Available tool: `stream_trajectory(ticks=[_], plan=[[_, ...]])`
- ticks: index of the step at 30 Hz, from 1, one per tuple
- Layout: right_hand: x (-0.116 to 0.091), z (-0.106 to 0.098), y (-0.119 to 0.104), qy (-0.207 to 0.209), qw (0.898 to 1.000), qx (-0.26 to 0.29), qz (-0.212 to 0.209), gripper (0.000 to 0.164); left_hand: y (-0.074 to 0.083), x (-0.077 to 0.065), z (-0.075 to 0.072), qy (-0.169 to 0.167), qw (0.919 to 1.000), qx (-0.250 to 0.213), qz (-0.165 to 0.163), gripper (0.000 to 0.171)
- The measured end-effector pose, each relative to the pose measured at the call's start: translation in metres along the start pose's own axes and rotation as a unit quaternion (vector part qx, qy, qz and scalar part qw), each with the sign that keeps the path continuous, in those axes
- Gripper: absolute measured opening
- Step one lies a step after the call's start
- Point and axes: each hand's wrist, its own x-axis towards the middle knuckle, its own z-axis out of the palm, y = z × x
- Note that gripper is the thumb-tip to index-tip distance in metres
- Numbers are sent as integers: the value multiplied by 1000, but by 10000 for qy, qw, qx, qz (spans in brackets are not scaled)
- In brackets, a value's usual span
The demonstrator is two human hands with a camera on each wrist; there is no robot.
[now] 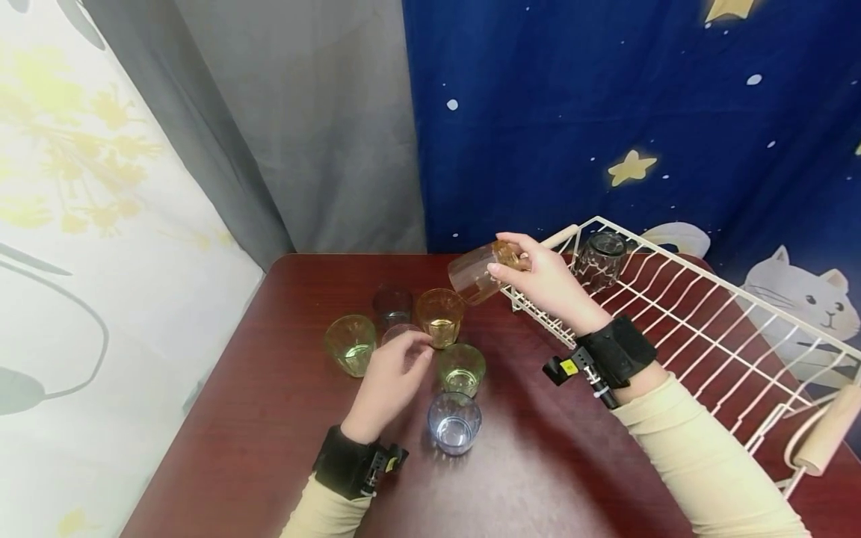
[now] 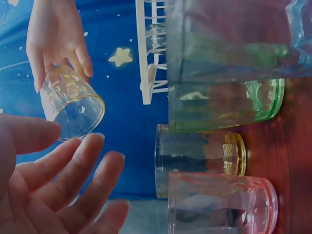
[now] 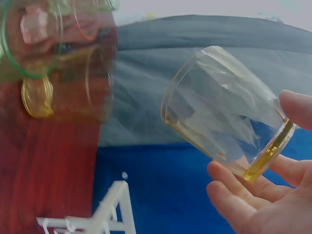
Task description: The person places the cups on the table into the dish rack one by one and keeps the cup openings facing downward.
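My right hand [image 1: 548, 284] grips a clear yellowish drinking glass [image 1: 473, 273] by its base, above the table and beside the rack's left end. The glass is tilted, its mouth facing left and down, as the right wrist view also shows. My left hand [image 1: 393, 385] has relaxed, spread fingers with nothing between them. It hovers near a pink glass [image 2: 222, 202], partly hiding it in the head view. Around it stand a yellow glass [image 1: 440, 317], a green glass [image 1: 460, 370], a blue glass [image 1: 454, 424], a dark glass [image 1: 393, 305] and another green glass [image 1: 351, 345].
A white wire dish rack [image 1: 729, 284] with wooden handles takes up the table's right side. Inside its far left corner, a dark glass [image 1: 600, 261] stands upside down. Curtains [image 1: 336, 127] hang behind the reddish-brown table [image 1: 269, 418].
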Motion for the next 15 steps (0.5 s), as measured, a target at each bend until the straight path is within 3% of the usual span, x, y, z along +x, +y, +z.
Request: stream_trajectory(ticks=[7, 15], plan=[[10, -21, 7, 220, 9979, -588, -156, 62, 5, -14, 0, -323, 9991, 255, 100, 12], [11, -47, 17, 432, 9909, -1266, -179, 62, 12, -28, 2, -468, 9946, 652, 665, 6]])
